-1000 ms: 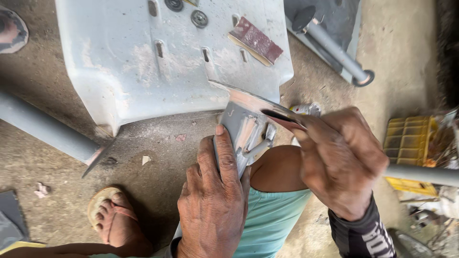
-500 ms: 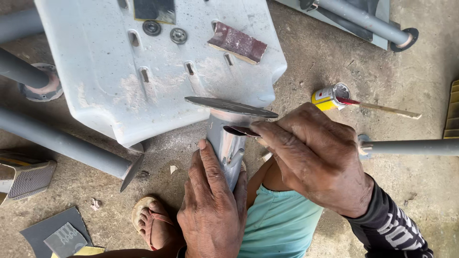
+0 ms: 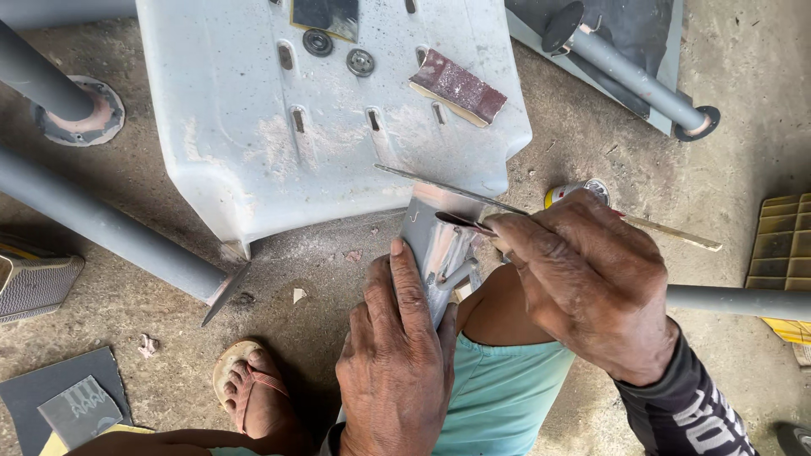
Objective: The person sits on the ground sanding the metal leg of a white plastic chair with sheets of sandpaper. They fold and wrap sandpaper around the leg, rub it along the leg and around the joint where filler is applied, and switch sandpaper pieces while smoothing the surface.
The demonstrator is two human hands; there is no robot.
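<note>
Concrete floor (image 3: pixel 321 329), dusty and scattered with small chips, is serving as the work surface. A pale grey plastic panel (image 3: pixel 253 127) is lying across the upper middle, carrying a sanding block (image 3: pixel 458 87); its near edge is almost touching the metal bracket (image 3: pixel 432 245). The left hand (image 3: pixel 397 371) is lying flat against the bracket, fingers extended, steadying it over a knee. The right hand (image 3: pixel 591 287) is closed around a thin blade (image 3: pixel 448 190), laid across the bracket's top. Grey pipes (image 3: pixel 101 228) are bordering the left side, another pipe (image 3: pixel 634 80) upper right. A sandalled foot (image 3: pixel 249 393) is resting lower left; bare floor is remaining open between foot and panel.
</note>
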